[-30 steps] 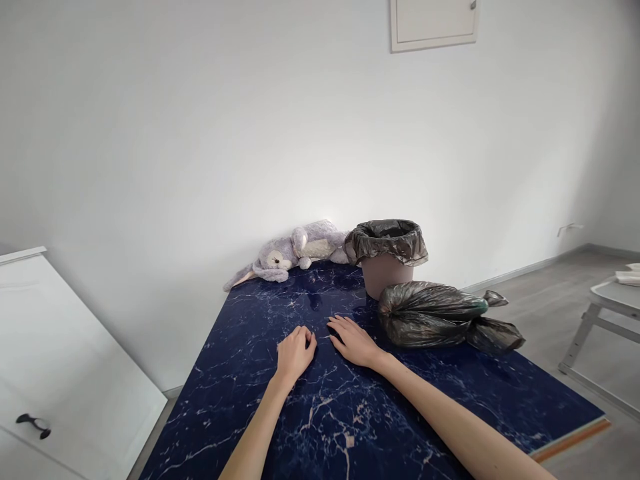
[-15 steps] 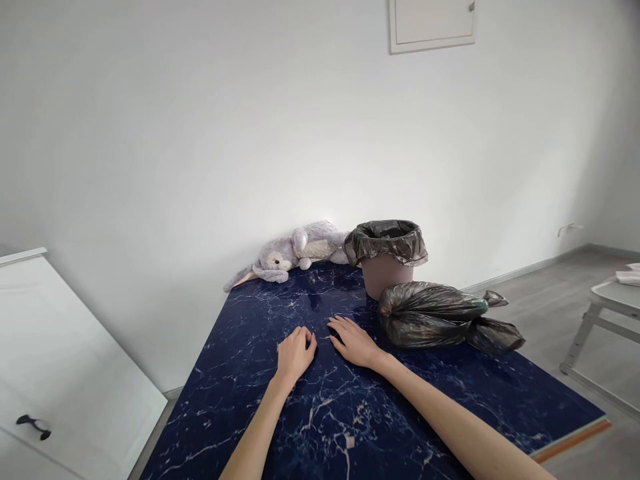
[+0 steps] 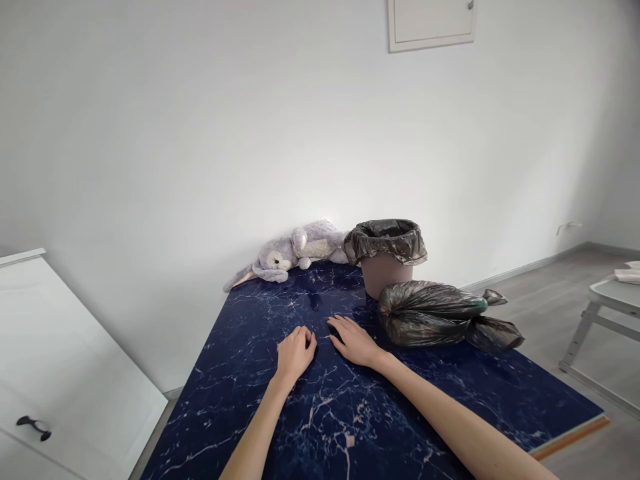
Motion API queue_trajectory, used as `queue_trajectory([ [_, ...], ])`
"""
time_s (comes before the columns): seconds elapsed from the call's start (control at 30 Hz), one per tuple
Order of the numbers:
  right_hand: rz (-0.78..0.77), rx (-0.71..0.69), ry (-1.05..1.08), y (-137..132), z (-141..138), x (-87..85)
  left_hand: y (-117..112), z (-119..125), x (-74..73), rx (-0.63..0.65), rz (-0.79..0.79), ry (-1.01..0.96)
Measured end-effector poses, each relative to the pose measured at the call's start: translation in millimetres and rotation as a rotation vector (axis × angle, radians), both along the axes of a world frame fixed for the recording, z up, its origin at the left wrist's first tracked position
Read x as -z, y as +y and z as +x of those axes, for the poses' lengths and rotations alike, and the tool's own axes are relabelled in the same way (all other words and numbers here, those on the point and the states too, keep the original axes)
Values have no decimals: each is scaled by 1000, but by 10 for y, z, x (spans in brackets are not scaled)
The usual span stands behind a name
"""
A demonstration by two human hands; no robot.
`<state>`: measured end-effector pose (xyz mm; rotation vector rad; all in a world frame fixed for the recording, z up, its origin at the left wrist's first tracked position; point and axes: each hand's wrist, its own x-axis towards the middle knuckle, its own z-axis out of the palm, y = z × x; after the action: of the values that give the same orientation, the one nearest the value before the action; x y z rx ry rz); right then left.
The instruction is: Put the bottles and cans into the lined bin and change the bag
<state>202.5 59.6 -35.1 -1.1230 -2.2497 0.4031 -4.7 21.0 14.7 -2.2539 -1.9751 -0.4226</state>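
My left hand [image 3: 296, 352] rests on the dark blue marbled tabletop [image 3: 250, 373], its fingers loosely bent and a gap showing between thumb and forefinger. Nothing is in it. Beside it on the right, my right hand [image 3: 353, 340] lies palm down with the fingers stretched out, also holding nothing. Nearest to the right hand is a knotted black trash bag [image 3: 430, 317], lying full on its side and apart from the fingers. Behind that bag stands a brownish trash can [image 3: 386, 273] with a black liner [image 3: 405, 241] folded over its rim.
A grey plush bunny [image 3: 293, 250] lies along the table's far edge against the white wall [image 3: 250, 133]. To the left is a white cabinet [image 3: 65, 347] with a dark handle. A light grey folding table [image 3: 600, 303] stands at the right on the floor.
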Motion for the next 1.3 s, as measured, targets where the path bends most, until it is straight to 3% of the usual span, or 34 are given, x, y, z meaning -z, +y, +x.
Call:
queue_trajectory([
  [1.3, 6, 12, 6, -8, 3, 1, 14, -16, 22, 6, -4, -17],
])
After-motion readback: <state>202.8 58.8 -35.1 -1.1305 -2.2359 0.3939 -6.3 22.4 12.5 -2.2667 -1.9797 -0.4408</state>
